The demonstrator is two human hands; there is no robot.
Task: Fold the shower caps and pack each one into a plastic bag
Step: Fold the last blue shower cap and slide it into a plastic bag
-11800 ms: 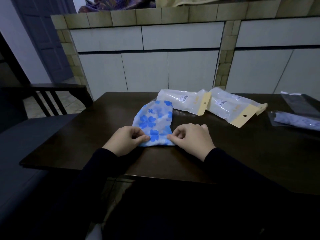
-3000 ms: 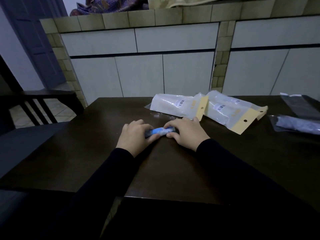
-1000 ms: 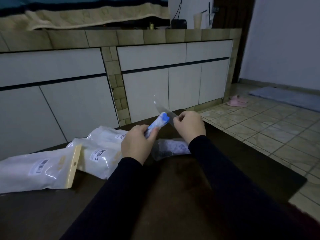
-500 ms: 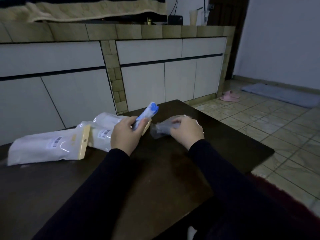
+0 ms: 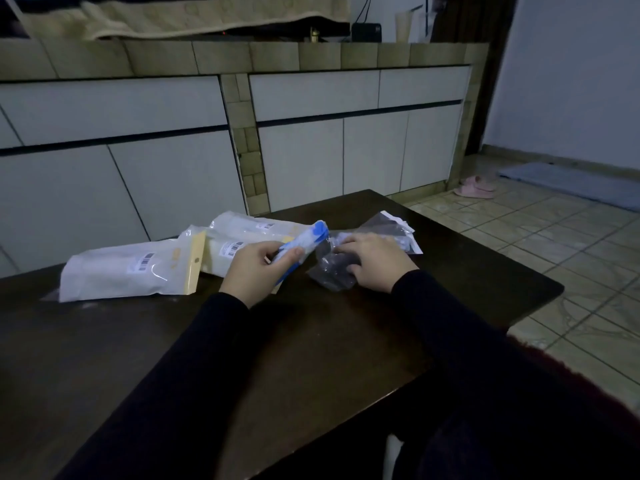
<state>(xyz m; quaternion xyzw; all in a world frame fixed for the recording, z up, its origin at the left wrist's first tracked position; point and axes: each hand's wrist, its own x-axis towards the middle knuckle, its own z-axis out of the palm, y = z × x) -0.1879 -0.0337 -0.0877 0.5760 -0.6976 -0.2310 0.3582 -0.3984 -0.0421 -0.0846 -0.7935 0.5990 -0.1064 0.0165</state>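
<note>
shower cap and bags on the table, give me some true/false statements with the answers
1. The left hand holds the rolled blue shower cap. True.
2. The shower cap is already inside a plastic bag. False: it is bare, held above the table.
3. The right hand rests on clear plastic bags. True.
4. The white packages lie to the right of both hands. False: they lie to the left.
5. Pink slippers sit on the floor. True.

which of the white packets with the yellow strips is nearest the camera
The left white packet, lying alone with its barcode label up; the other two packets overlap farther back behind the left hand.
</note>
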